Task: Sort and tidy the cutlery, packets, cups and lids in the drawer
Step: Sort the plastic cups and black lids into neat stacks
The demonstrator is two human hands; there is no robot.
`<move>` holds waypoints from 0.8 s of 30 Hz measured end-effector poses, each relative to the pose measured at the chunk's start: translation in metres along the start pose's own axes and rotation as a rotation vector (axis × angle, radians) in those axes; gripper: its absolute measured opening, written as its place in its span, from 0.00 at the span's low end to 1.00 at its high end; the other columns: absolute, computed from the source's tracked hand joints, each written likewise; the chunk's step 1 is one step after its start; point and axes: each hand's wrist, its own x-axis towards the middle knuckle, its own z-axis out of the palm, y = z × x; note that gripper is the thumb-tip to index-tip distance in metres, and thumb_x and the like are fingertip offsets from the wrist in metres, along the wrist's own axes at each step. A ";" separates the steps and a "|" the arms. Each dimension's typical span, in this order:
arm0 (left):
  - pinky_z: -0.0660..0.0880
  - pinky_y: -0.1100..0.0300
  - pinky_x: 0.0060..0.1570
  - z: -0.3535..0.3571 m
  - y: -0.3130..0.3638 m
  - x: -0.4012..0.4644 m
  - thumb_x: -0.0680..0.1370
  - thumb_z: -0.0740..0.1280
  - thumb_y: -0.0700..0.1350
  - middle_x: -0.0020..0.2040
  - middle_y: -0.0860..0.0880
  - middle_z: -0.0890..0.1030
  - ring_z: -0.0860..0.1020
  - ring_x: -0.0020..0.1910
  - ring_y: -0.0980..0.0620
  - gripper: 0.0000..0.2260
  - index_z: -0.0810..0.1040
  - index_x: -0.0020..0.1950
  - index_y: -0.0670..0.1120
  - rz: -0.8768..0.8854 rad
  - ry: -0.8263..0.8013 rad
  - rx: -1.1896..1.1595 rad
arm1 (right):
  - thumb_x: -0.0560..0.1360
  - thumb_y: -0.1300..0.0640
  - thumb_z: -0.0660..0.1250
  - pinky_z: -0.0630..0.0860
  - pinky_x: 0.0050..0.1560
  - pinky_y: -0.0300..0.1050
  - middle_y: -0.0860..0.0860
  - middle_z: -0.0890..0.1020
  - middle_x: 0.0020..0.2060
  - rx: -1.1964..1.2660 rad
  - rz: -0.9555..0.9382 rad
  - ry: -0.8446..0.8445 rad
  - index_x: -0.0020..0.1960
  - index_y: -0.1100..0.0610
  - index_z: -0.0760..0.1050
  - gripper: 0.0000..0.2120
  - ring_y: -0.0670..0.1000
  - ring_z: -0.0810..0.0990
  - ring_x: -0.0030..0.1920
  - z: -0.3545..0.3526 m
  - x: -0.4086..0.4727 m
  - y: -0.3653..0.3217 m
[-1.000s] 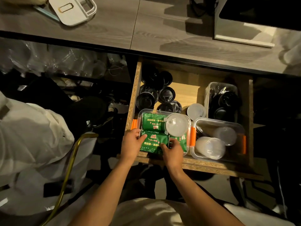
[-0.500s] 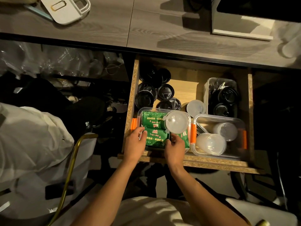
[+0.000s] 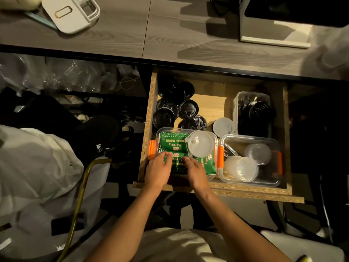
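- Head view: the drawer stands pulled out under the worktop. Near left in it, a clear tub holds green packets with a clear lid lying on top.
- Both hands work at the tub's near end: the left hand and right hand curl their fingers onto the near packets, seemingly gripping them.
- Risk: shifting the packets may tip the loose lid off, since nothing holds it.
- Risk: black lids sit loose just beyond the tub; pushing the tub back could scatter them.
- Right tub holds cups; jolting the drawer could roll them.
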 end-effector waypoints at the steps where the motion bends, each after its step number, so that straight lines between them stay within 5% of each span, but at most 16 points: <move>1: 0.73 0.56 0.38 0.000 0.002 0.001 0.83 0.55 0.59 0.42 0.50 0.80 0.80 0.42 0.51 0.18 0.79 0.53 0.49 -0.010 0.019 -0.008 | 0.82 0.52 0.59 0.74 0.60 0.48 0.47 0.83 0.49 0.020 -0.008 0.005 0.54 0.54 0.81 0.13 0.50 0.80 0.56 -0.003 0.000 -0.002; 6: 0.82 0.52 0.46 -0.006 0.036 0.004 0.83 0.56 0.59 0.47 0.55 0.81 0.82 0.46 0.56 0.16 0.79 0.57 0.52 0.065 0.102 -0.237 | 0.82 0.56 0.59 0.78 0.49 0.46 0.50 0.83 0.44 0.263 -0.150 0.070 0.47 0.55 0.82 0.13 0.50 0.80 0.50 -0.028 -0.008 -0.039; 10: 0.81 0.61 0.42 -0.004 0.094 0.009 0.84 0.58 0.51 0.54 0.54 0.82 0.82 0.50 0.56 0.11 0.79 0.58 0.51 0.169 -0.005 -0.514 | 0.81 0.58 0.59 0.80 0.47 0.44 0.55 0.84 0.47 0.411 -0.233 0.140 0.49 0.56 0.82 0.12 0.49 0.82 0.48 -0.063 -0.004 -0.081; 16: 0.81 0.56 0.48 0.037 0.168 0.034 0.85 0.58 0.48 0.58 0.47 0.83 0.83 0.52 0.49 0.13 0.79 0.61 0.45 0.136 -0.168 -0.714 | 0.81 0.59 0.62 0.77 0.41 0.39 0.54 0.84 0.44 0.482 -0.240 0.253 0.52 0.59 0.81 0.10 0.48 0.81 0.44 -0.127 0.040 -0.110; 21: 0.77 0.58 0.56 0.088 0.209 0.058 0.84 0.58 0.49 0.61 0.46 0.80 0.80 0.58 0.52 0.13 0.78 0.63 0.45 0.064 -0.278 -0.740 | 0.78 0.63 0.64 0.79 0.50 0.48 0.54 0.83 0.46 0.318 -0.244 0.422 0.52 0.55 0.80 0.08 0.47 0.81 0.44 -0.190 0.097 -0.101; 24: 0.73 0.61 0.56 0.123 0.225 0.077 0.84 0.57 0.51 0.63 0.49 0.77 0.76 0.62 0.53 0.17 0.75 0.69 0.44 0.021 -0.352 -0.665 | 0.77 0.61 0.67 0.75 0.61 0.44 0.53 0.82 0.55 0.143 -0.257 0.535 0.62 0.59 0.78 0.13 0.50 0.80 0.57 -0.229 0.130 -0.092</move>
